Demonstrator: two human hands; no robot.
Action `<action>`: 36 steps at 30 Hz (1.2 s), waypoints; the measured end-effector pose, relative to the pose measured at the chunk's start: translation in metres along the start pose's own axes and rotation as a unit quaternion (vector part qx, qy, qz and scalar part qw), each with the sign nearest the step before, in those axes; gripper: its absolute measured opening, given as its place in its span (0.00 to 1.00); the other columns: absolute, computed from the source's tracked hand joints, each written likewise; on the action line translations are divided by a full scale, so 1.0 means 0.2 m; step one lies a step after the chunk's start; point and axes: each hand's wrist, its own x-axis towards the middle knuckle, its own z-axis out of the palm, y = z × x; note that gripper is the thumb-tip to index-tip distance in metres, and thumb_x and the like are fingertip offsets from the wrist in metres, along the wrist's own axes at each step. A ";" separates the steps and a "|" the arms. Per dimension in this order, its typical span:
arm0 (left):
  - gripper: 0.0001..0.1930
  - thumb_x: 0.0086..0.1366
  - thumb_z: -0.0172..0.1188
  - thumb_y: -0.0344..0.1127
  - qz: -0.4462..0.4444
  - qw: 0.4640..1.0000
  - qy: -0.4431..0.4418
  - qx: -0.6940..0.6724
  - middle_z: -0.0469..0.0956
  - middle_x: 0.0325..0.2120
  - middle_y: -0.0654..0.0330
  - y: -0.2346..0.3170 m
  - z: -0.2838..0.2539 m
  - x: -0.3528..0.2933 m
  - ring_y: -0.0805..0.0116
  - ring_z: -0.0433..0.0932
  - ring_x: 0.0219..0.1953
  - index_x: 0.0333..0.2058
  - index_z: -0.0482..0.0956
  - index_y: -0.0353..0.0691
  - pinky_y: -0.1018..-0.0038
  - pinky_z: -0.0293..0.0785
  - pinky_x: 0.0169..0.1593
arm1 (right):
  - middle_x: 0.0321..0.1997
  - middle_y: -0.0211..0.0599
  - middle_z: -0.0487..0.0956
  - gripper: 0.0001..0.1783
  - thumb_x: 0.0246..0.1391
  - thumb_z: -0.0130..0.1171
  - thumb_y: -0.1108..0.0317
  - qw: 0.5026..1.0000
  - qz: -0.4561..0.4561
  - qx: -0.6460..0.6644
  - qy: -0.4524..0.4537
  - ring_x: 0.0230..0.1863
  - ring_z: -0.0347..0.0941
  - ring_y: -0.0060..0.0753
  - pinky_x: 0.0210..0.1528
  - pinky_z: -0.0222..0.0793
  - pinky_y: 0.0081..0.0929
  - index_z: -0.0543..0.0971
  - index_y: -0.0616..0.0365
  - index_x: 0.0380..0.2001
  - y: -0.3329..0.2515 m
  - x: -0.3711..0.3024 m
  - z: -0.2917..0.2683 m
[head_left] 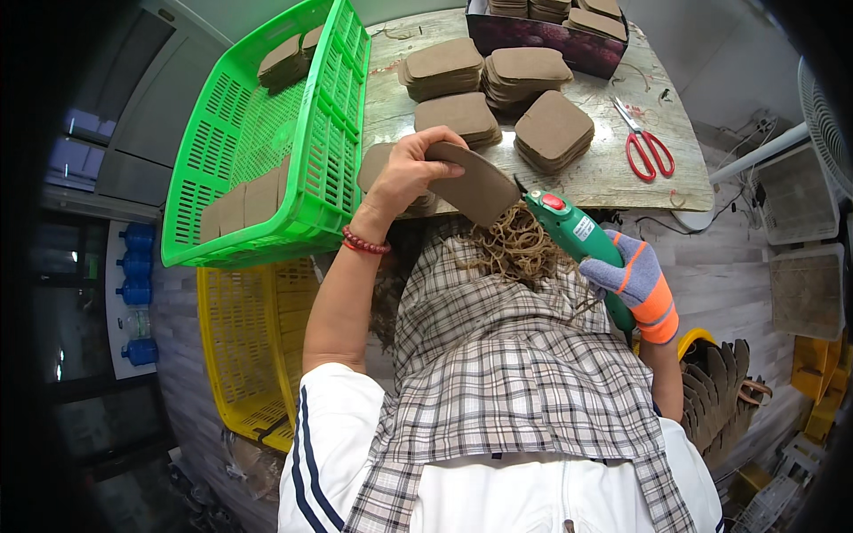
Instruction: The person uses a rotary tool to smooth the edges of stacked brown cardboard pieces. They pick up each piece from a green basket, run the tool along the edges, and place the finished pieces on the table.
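Note:
My bare left hand (410, 171) pinches a flat brown piece (484, 188) with rounded corners, held tilted above my lap. In my gloved right hand (633, 277) is a green electric cutter (573, 229) with a red button. Its dark tip meets or nearly meets the piece's right corner; I cannot tell whether they touch. Below them, a heap of thin brown trimmings (515, 247) lies on my checked apron (498, 355). Just beyond my hands, several stacks of similar brown pieces (553, 126) stand on the table (391, 67).
Red-handled scissors (641, 142) lie at the table's right. A dark box (551, 40) of brown pieces stands at the back. To the left, a green crate (333, 133) holds more pieces, above a yellow crate (240, 346). A fan (826, 115) is at far right.

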 end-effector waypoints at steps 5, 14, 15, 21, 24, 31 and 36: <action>0.11 0.50 0.61 0.19 -0.003 0.999 -0.032 0.040 0.77 0.29 0.69 0.03 0.02 0.00 0.83 0.73 0.34 0.33 0.77 0.37 0.84 0.69 0.39 | 0.23 0.24 0.75 0.20 0.46 0.66 0.63 1.000 -0.014 -0.006 -0.008 0.20 0.65 0.11 0.22 0.61 0.13 0.76 0.63 0.41 0.01 0.00 0.02; 0.22 0.45 0.62 0.16 0.001 0.995 -0.074 0.063 0.75 0.27 0.67 0.02 0.13 0.01 0.81 0.74 0.33 0.41 0.71 0.37 0.84 0.70 0.39 | 0.24 0.24 0.75 0.21 0.46 0.67 0.63 1.000 -0.002 -0.007 -0.021 0.22 0.66 0.10 0.23 0.62 0.12 0.76 0.62 0.42 0.02 0.01 0.03; 0.23 0.45 0.62 0.16 -0.011 0.995 -0.082 0.051 0.74 0.27 0.67 0.03 0.14 0.01 0.81 0.74 0.33 0.42 0.70 0.37 0.84 0.70 0.39 | 0.25 0.24 0.75 0.21 0.46 0.67 0.64 1.000 -0.001 -0.007 -0.022 0.22 0.66 0.10 0.23 0.62 0.12 0.76 0.62 0.42 0.01 0.01 0.03; 0.44 0.41 0.60 0.12 -0.027 0.987 -0.153 0.051 0.74 0.33 0.62 0.05 0.21 0.00 0.80 0.72 0.30 0.61 0.57 0.37 0.81 0.73 0.38 | 0.26 0.24 0.76 0.21 0.45 0.68 0.63 0.999 -0.003 -0.026 -0.028 0.24 0.67 0.10 0.26 0.63 0.12 0.76 0.61 0.42 -0.02 0.01 0.05; 0.49 0.40 0.61 0.12 -0.025 0.989 -0.137 0.053 0.72 0.44 0.59 0.01 0.22 -0.01 0.80 0.71 0.30 0.64 0.53 0.40 0.80 0.74 0.38 | 0.26 0.24 0.76 0.21 0.45 0.68 0.63 0.999 -0.024 -0.033 -0.033 0.25 0.67 0.10 0.26 0.64 0.12 0.76 0.61 0.42 -0.01 0.03 0.06; 0.41 0.45 0.62 0.15 -0.073 0.996 -0.047 -0.011 0.71 0.48 0.58 -0.04 0.04 -0.14 0.77 0.72 0.36 0.60 0.60 0.37 0.79 0.72 0.42 | 0.28 0.27 0.77 0.21 0.45 0.68 0.64 0.999 -0.006 0.016 -0.047 0.26 0.70 0.12 0.27 0.65 0.13 0.76 0.63 0.41 0.02 0.04 0.09; 0.28 0.50 0.58 0.16 -0.047 0.975 0.198 -0.092 0.72 0.47 0.59 -0.05 -0.34 -0.14 0.71 0.73 0.42 0.52 0.69 0.37 0.76 0.71 0.46 | 0.27 0.26 0.77 0.20 0.45 0.67 0.65 1.000 -0.009 -0.022 -0.004 0.27 0.69 0.12 0.29 0.65 0.12 0.76 0.63 0.40 0.06 0.05 0.01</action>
